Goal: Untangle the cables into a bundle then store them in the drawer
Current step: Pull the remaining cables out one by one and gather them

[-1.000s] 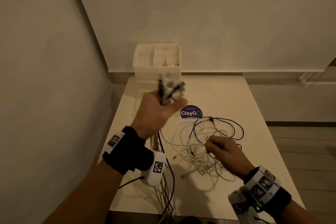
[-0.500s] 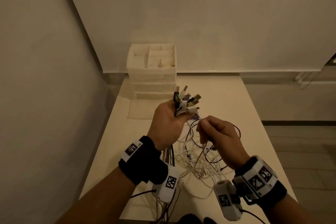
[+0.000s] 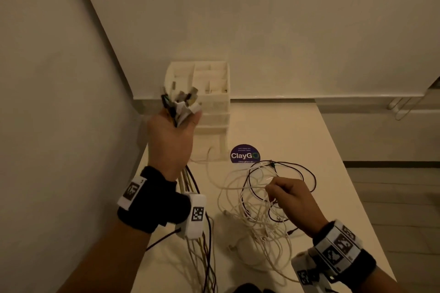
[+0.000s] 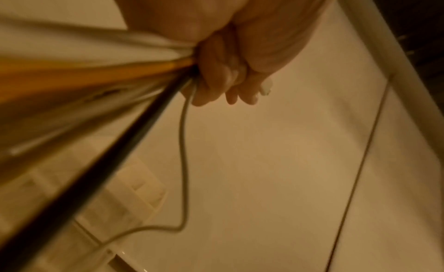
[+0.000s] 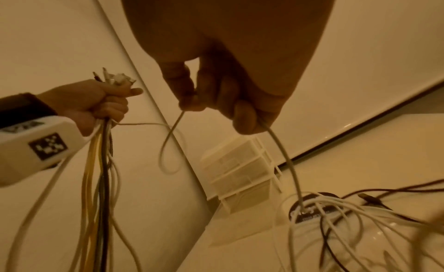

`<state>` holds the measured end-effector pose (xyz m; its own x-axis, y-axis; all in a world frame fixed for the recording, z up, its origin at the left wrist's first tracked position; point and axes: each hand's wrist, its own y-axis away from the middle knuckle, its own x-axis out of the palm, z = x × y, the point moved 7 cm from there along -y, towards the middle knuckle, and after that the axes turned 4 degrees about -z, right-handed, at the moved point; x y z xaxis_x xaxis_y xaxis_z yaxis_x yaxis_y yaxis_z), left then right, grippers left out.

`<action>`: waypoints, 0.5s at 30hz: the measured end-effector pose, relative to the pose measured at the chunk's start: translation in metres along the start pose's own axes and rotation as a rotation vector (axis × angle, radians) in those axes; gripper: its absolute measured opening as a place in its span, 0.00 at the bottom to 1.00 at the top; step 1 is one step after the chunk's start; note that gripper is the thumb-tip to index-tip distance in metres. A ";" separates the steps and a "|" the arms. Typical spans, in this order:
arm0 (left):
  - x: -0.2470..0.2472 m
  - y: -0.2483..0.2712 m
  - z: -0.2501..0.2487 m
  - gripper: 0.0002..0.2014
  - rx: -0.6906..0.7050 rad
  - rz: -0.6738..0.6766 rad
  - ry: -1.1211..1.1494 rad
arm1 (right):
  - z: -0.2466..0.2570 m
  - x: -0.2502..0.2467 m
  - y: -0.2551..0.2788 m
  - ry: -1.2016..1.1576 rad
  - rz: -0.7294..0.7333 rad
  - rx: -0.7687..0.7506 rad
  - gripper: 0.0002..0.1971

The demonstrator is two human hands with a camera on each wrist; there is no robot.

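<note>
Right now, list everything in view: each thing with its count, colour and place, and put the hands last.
gathered cable bundle: one bunch, count unclear; white, yellow and black strands; hanging from the raised fist, plug ends fanned out above it
tangled cables: one loose heap, mostly white with a dark one looped through; on the table, centre-right
drawer unit: one, white, divided open top; far end of the table at the wall
round sticker: one, dark purple with white lettering; on the table near the drawer unit
table: one, white, in the wall corner
left hand: raised, grips the bundle
right hand: low over the heap, pinches a white cable
</note>
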<state>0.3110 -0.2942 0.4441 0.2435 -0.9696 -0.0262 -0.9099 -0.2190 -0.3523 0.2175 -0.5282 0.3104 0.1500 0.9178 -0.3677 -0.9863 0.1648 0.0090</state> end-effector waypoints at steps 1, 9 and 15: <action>0.012 0.009 -0.004 0.10 0.003 0.092 0.020 | 0.005 -0.002 -0.002 -0.001 -0.017 0.003 0.15; 0.087 0.074 0.027 0.11 -0.033 0.594 -0.216 | 0.054 -0.011 -0.020 -0.466 0.023 0.071 0.16; 0.080 0.061 0.025 0.01 0.011 0.555 -0.274 | 0.055 -0.011 -0.011 -0.443 0.141 0.010 0.15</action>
<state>0.2836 -0.3821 0.3970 -0.1867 -0.8746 -0.4474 -0.9223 0.3129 -0.2269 0.2308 -0.5206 0.3657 0.0313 0.9970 0.0706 -0.9988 0.0285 0.0401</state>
